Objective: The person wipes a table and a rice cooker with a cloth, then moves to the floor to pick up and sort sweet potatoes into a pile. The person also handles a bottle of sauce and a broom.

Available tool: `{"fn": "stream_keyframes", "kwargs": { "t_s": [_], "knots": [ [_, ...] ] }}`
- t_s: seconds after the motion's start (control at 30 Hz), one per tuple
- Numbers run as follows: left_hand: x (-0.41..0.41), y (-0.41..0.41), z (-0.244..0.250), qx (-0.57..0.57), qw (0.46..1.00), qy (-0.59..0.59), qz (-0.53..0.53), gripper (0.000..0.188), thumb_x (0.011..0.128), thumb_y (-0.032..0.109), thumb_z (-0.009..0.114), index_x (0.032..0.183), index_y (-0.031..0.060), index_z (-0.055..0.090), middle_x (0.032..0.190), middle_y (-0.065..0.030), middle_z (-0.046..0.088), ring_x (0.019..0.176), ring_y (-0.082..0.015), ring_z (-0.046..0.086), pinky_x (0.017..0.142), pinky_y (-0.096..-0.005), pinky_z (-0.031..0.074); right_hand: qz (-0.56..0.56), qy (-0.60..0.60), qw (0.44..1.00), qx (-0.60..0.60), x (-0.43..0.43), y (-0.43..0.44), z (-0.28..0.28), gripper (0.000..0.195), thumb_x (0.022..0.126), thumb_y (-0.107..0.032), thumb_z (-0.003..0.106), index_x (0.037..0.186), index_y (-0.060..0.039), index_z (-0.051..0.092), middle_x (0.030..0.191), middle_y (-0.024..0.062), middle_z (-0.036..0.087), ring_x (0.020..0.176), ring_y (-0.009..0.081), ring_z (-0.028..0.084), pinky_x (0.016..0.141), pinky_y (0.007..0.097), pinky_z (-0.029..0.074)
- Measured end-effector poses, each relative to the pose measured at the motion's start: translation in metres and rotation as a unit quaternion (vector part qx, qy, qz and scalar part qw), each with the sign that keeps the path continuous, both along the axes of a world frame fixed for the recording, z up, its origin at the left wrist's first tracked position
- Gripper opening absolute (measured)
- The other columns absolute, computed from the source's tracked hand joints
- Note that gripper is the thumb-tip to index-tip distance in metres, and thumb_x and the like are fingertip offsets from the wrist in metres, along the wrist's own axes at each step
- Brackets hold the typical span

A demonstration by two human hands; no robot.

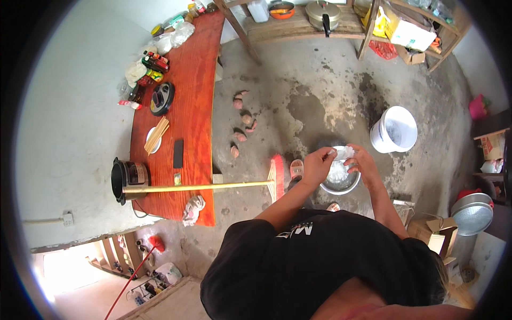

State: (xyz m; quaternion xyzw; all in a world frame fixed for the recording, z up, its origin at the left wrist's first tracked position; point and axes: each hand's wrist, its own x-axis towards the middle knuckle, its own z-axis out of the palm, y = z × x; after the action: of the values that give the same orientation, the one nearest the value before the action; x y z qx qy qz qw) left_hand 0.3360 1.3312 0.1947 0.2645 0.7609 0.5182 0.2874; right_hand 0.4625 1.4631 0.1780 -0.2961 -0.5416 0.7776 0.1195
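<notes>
A round metal basin [339,189] sits on the concrete floor before me. Whitish, wet-looking contents [337,171] fill its middle; whether that is foam or a submerged thing I cannot tell. Just over the basin's far side, a crumpled white piece of cloth or plastic [344,153] is stretched between both hands. My left hand [319,163] pinches its left end. My right hand [363,161] grips the right end, with its lower fingers spread over the basin.
A white bucket [394,130] stands to the right. A yellow-handled broom [277,178] leans against the red wooden table [192,100] at the left. Several sweet potatoes [240,137] lie on the floor. Beyond are wooden shelves [276,30]; at right is an open cardboard box [430,232].
</notes>
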Motion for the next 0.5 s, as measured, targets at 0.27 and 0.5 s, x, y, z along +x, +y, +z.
{"fn": "stream_keyframes", "kwargs": {
  "t_s": [0.27,0.5],
  "knots": [
    [-0.141,-0.011,0.001,0.192,0.968,-0.052,0.150,0.024,0.092,0.020,0.047,0.094,0.0026,0.063,0.086,-0.0075,0.065,0.075,-0.0147,0.060,0.066,-0.0281,0.047,0.092,-0.043,0.993,0.060,-0.121,-0.007,0.042,0.027,0.079,-0.005,0.062,0.104,-0.0054,0.051,0.071,0.0064,0.058,0.058,0.0116,0.055,0.054,0.0241,0.046],
    [-0.250,-0.020,0.065,0.342,0.904,-0.150,0.208,0.027,0.094,0.026,0.042,0.094,0.0029,0.055,0.086,-0.0098,0.063,0.074,-0.0139,0.060,0.064,-0.0254,0.048,0.089,-0.034,0.968,0.233,-0.206,0.042,0.062,0.017,0.071,0.002,0.055,0.088,-0.0031,0.057,0.078,0.0002,0.058,0.072,0.0060,0.052,0.063,0.0219,0.043]
  ]
}}
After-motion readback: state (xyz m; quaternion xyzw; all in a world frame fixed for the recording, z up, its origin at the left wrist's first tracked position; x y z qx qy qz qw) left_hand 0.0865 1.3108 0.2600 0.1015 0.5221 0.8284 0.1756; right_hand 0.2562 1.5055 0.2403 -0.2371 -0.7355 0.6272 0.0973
